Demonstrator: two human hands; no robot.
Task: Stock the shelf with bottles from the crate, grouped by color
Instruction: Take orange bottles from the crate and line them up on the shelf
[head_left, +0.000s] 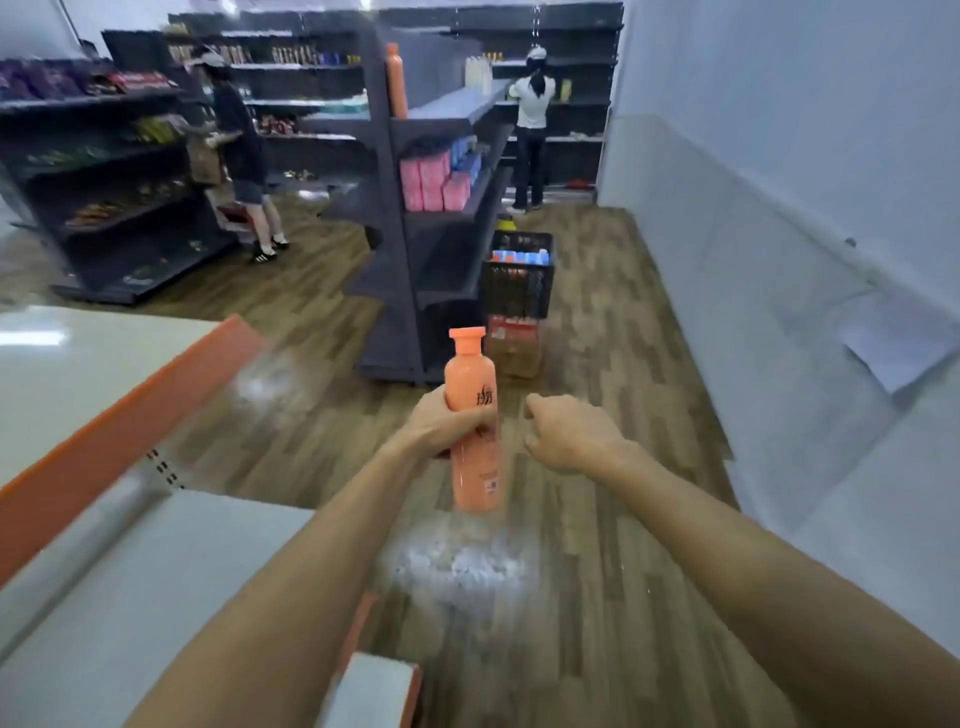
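Note:
My left hand (447, 423) grips an orange bottle (471, 379) around its middle and holds it upright over the wooden floor. My right hand (569, 436) hovers just right of the bottle, apart from it, fingers loosely curled and holding nothing. A white shelf with an orange edge (124, 400) runs along my left. Farther ahead a black crate (519, 283) holding blue-capped bottles sits on a cardboard box (514, 345) next to a dark shelf unit. Another orange bottle (396, 80) stands on top of that unit.
The dark shelf unit (436, 171) holds pink and blue packs. Two people stand at shelves farther back, one on the left (239, 140) and one at the far wall (532, 119). A white wall (779, 208) runs along the right. Wooden floor lies between.

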